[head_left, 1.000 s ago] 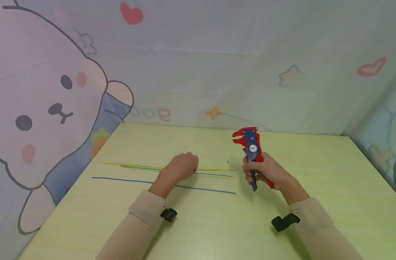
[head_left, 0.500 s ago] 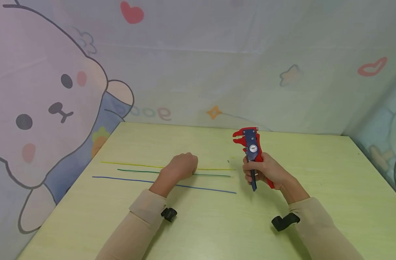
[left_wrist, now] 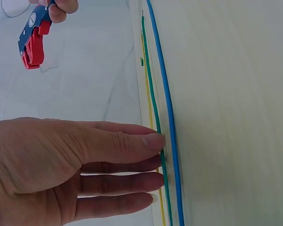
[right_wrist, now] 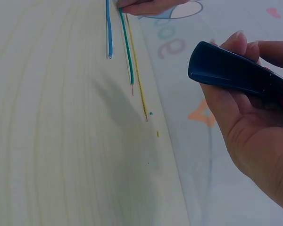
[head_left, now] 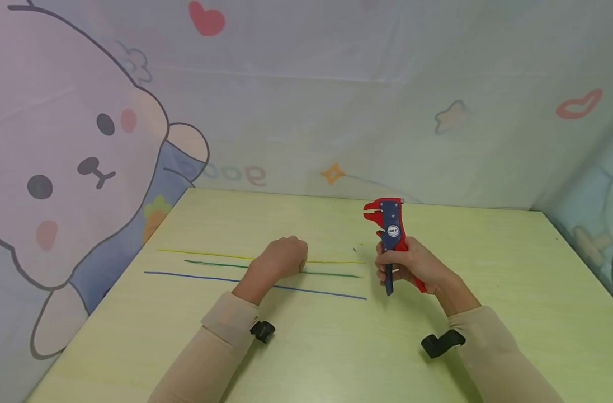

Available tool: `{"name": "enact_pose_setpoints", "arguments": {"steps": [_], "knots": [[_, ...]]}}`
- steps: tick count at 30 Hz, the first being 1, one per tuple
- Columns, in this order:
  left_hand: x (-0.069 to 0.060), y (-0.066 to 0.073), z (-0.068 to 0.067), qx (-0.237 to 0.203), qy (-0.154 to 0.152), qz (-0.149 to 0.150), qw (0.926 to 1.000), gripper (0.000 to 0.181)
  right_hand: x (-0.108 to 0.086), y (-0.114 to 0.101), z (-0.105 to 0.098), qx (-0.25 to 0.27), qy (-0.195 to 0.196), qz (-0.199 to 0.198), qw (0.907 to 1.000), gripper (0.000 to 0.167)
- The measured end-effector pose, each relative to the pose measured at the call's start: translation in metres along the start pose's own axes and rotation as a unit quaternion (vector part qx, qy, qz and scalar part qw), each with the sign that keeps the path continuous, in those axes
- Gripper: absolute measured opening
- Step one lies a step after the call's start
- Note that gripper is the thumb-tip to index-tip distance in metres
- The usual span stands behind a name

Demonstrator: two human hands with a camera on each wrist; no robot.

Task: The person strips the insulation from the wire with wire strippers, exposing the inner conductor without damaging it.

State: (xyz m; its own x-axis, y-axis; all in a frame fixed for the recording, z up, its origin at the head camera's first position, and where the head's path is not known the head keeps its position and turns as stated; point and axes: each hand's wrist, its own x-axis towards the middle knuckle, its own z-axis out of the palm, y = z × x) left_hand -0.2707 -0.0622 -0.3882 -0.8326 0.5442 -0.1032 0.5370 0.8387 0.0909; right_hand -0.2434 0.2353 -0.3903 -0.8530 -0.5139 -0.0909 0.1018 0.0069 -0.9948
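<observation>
My left hand pinches the green wire between thumb and fingers. The yellow wire lies behind it and the blue wire in front, roughly parallel. In the right wrist view, bare metal shows at the near ends of the green wire and the yellow wire; the end of the blue wire looks covered. My right hand grips the red and blue wire stripper upright by its handles, right of the wires, its jaws pointing left and apart from them.
Small green and yellow scraps lie on the table behind the wires' right ends; in the right wrist view a green scrap and a yellow scrap show. A printed cloth hangs along the table's back edge.
The green wire has shifted toward the front, away from the yellow one, and lies straighter. The stripper has tilted slightly in my right hand. Both hands have stayed nearly in place.
</observation>
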Motion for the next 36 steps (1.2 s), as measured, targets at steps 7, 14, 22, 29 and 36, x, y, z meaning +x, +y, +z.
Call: {"name": "enact_pose_setpoints", "arguments": {"steps": [7, 14, 22, 29, 36], "knots": [[0.0, 0.0, 0.001, -0.007, -0.004, -0.003, 1.0, 0.051, 0.0, -0.001, 0.001, -0.001, 0.005, 0.007, 1.0, 0.021], [-0.006, 0.003, -0.008, -0.006, 0.006, 0.01, 0.9999, 0.046, 0.0, -0.003, 0.001, 0.001, 0.007, 0.004, 1.0, 0.018], [-0.011, 0.011, -0.015, -0.013, -0.046, 0.015, 0.9987, 0.051, 0.0, -0.002, 0.0, -0.002, 0.008, 0.004, 1.0, 0.02], [-0.012, 0.017, -0.013, -0.002, -0.065, 0.021, 0.9977, 0.051, 0.0, -0.002, 0.0, 0.005, 0.005, 0.009, 0.9999, 0.019], [-0.01, 0.021, -0.011, 0.019, -0.095, 0.018, 0.9951, 0.046, 0.0, -0.003, 0.001, 0.008, 0.01, 0.014, 0.9998, 0.02]]}}
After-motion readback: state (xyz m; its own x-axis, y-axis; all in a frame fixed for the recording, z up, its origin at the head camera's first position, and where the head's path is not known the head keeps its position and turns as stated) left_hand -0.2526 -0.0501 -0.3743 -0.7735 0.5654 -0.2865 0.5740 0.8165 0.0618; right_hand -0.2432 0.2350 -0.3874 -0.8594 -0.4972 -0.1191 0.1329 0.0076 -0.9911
